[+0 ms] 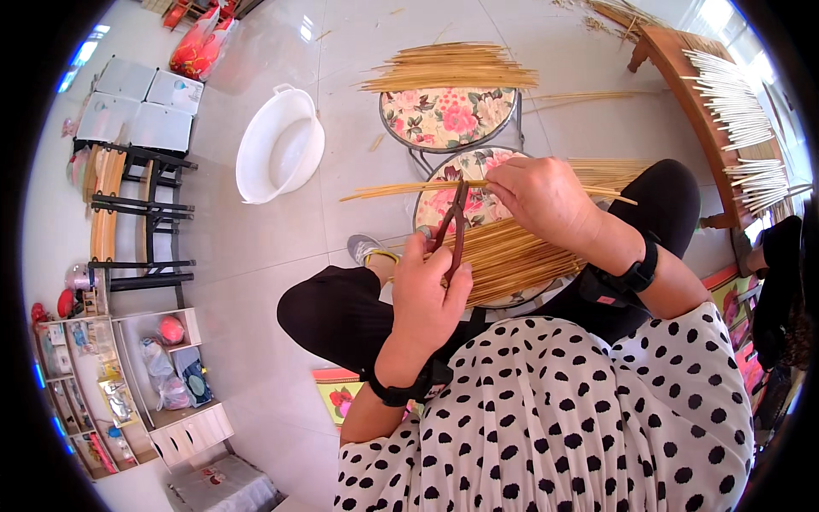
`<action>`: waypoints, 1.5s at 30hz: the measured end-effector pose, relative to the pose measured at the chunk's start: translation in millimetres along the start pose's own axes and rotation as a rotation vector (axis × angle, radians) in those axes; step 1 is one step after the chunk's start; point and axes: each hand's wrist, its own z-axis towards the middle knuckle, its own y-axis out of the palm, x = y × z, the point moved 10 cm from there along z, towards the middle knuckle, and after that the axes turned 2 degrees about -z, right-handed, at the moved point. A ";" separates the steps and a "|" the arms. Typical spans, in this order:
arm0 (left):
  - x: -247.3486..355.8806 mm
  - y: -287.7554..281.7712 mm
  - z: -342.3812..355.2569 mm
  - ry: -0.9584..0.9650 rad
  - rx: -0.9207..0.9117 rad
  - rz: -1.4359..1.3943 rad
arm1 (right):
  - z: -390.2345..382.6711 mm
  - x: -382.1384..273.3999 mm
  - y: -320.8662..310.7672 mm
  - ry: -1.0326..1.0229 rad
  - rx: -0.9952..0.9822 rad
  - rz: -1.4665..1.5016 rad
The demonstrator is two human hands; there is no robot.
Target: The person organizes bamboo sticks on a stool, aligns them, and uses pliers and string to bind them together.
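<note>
My left hand (429, 294) grips a pair of dark brown pliers (458, 226), jaws pointing away from me. Between the thumb and fingers of my right hand (550, 203) are a few thin straw-coloured stalks (388, 191), lying crosswise by the plier jaws. Whether the jaws touch the stalks I cannot tell. Below both hands, a thick pile of similar stalks (512, 269) rests on a round stool with a flowered seat (433, 203). A second flowered stool (448, 119) stands just beyond, with another bundle of stalks (452, 66) across its far side.
A white plastic tub (256, 162) sits on the tiled floor to the left. At the right, a wooden bench (682, 85) carries many white sticks (725, 94). Black-framed folded furniture (149, 205) and a shelf unit (111, 384) line the left wall. My knees flank the near stool.
</note>
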 end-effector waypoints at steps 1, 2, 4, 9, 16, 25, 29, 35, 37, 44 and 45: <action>4.3 0.3 0.8 0.034 0.022 0.070 | -1.1 0.6 -0.1 0.008 -0.001 -0.012; 8.2 0.7 1.5 0.069 0.044 0.139 | -1.9 0.6 1.1 0.009 -0.010 -0.027; 14.0 1.5 3.2 0.110 0.069 0.231 | -2.6 0.3 3.5 0.004 -0.028 -0.057; 28.2 4.3 6.9 0.160 0.065 0.367 | -4.2 -4.0 7.2 -0.100 0.041 -0.074; 26.0 10.4 9.6 0.121 0.046 0.353 | -2.8 -8.2 5.5 -0.102 0.013 -0.075; 27.1 -7.4 16.2 0.064 0.042 0.199 | 5.6 -8.8 3.0 -0.057 -0.081 -0.007; 32.8 -28.3 21.6 0.046 0.106 0.121 | 23.8 -18.5 -7.9 -0.104 -0.027 -0.024; 42.0 -67.1 24.8 -0.023 0.215 0.022 | 50.3 -42.2 -23.7 -0.179 0.012 -0.147; 53.8 -77.7 27.8 0.008 0.219 0.055 | 55.6 -47.5 -30.2 -0.173 0.034 -0.175; 61.7 -93.2 28.8 -0.009 0.248 -0.021 | 65.2 -57.4 -33.9 -0.202 0.027 -0.254; 61.2 -92.9 29.2 -0.015 0.244 -0.041 | 64.8 -56.1 -35.1 -0.194 0.030 -0.243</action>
